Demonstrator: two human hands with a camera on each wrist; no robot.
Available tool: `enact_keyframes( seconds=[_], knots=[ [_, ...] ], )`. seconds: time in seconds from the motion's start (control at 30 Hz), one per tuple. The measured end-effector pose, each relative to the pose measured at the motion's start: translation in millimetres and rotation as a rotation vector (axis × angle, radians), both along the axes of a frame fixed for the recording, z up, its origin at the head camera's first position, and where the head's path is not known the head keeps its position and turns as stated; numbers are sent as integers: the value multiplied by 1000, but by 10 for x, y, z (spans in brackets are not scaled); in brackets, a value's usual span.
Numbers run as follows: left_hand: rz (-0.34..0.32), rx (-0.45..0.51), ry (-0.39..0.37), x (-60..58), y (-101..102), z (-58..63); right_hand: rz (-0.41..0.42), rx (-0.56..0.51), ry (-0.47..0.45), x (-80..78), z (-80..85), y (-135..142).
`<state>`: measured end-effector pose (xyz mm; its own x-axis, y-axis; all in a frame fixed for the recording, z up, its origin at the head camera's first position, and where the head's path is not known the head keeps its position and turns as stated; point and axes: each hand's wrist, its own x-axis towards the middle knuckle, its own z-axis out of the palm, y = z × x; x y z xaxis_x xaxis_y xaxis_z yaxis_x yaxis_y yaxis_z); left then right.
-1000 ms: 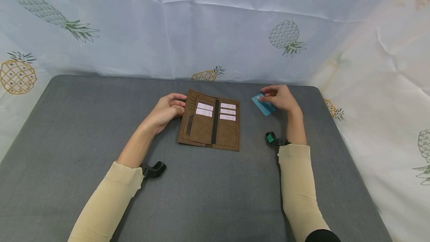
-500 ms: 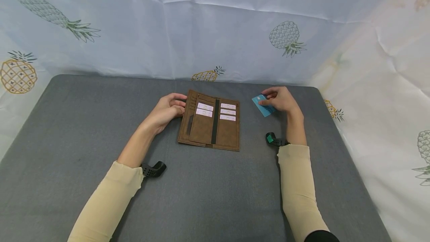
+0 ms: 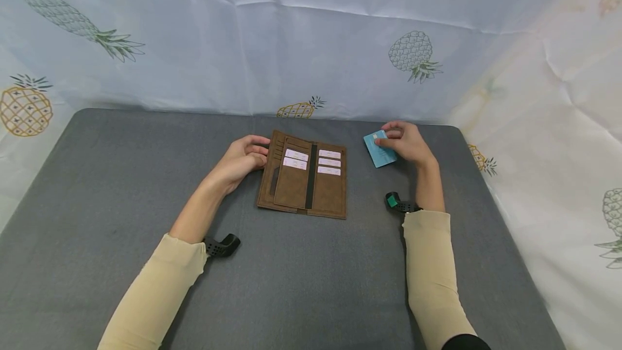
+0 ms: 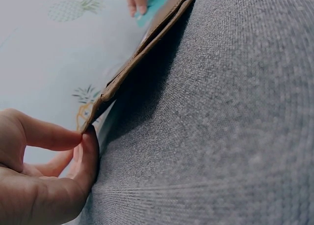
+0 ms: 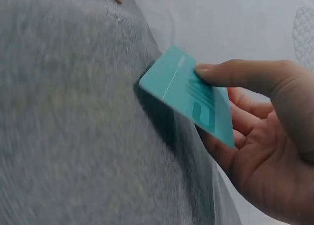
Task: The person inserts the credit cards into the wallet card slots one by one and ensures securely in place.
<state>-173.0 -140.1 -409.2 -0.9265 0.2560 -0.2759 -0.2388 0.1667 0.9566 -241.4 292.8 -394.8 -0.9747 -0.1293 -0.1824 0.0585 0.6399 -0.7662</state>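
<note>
A brown wallet (image 3: 292,185) lies unfolded near the middle of the table, with several pinkish-white cards (image 3: 329,162) showing in its slots. My left hand (image 3: 240,158) pinches the wallet's left edge; in the left wrist view that edge is raised off the cloth between thumb and fingers. To the right of the wallet, my right hand (image 3: 407,143) holds a light blue card (image 3: 378,151) between thumb and fingers. The right wrist view shows the card (image 5: 184,90) tilted, its near corner close over the grey cloth and its far side partly covered by the thumb.
A grey cloth covers the table (image 3: 311,280), whose back edge meets a white curtain (image 3: 204,58) printed with pineapples. More of this curtain hangs along the right side. Black wrist mounts (image 3: 222,245) stick out inward from both forearms.
The blue card has turned in my right hand, so more of its face shows, and its top has risen slightly. My left hand and the wallet have stayed in place.
</note>
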Motion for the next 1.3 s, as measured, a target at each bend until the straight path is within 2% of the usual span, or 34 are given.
enact_keyframes(
  seconds=[0.13,0.23,0.37,0.6,0.93,1.3],
  knots=[
    [1,-3,1,0,-4,9,-36,-44,3,3,57,-111],
    [0,-8,4,0,-6,20,-43,-118,20,2,109,-261],
    [0,-10,5,7,-13,22,-11,-187,67,-28,121,-496],
    [1,-8,4,16,-22,16,37,-205,77,-79,133,-791],
    [-2,-7,3,13,-25,19,63,-238,72,-154,157,-1163],
    [-5,-7,-6,0,-9,4,85,-250,65,-161,129,-1442]
  ],
)
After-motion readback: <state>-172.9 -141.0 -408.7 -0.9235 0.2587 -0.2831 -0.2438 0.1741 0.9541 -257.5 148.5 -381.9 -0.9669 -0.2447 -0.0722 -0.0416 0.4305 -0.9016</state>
